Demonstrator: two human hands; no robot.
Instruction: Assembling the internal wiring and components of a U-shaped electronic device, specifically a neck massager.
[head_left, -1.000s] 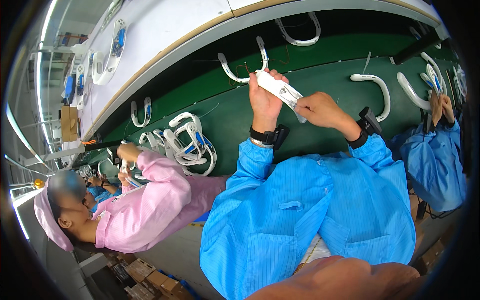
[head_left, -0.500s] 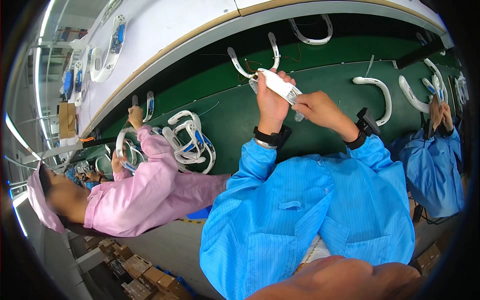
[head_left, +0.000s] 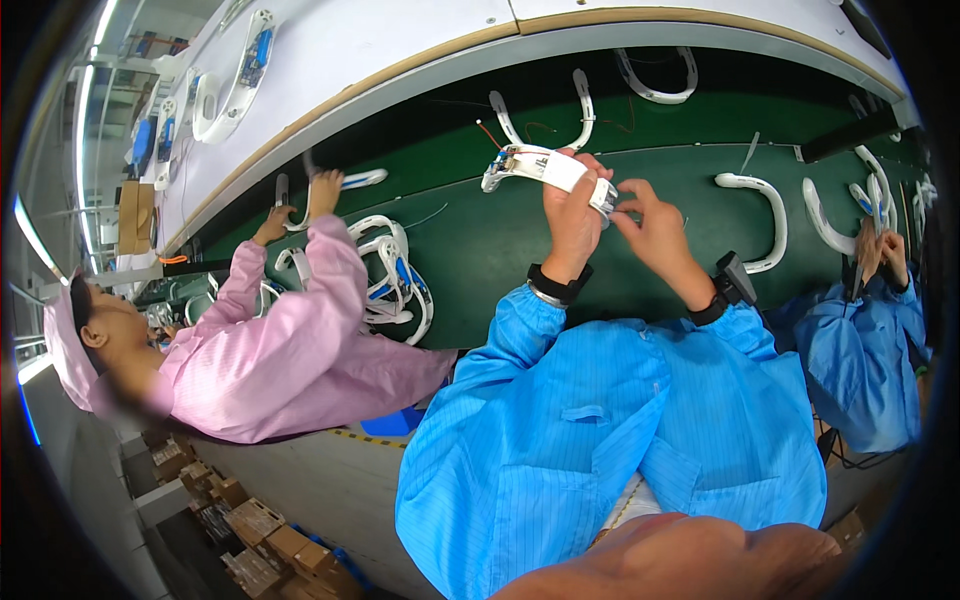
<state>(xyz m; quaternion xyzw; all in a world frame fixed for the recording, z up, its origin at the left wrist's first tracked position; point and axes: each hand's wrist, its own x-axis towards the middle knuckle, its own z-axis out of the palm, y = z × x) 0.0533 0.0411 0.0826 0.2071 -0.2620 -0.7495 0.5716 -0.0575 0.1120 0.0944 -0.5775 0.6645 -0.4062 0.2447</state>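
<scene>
Above the green tabletop, the left hand is closed around a white curved band, holding it raised off the surface. The right hand pinches the band's right end with its fingertips. More white bands lie around: one just right of the hands, a U-shaped one behind them, a pile to the left. A co-worker's pink sleeve crowds the left side; a blue-sleeved person sits at the right. Bare green surface lies under the hands, up to the tabletop's near edge
</scene>
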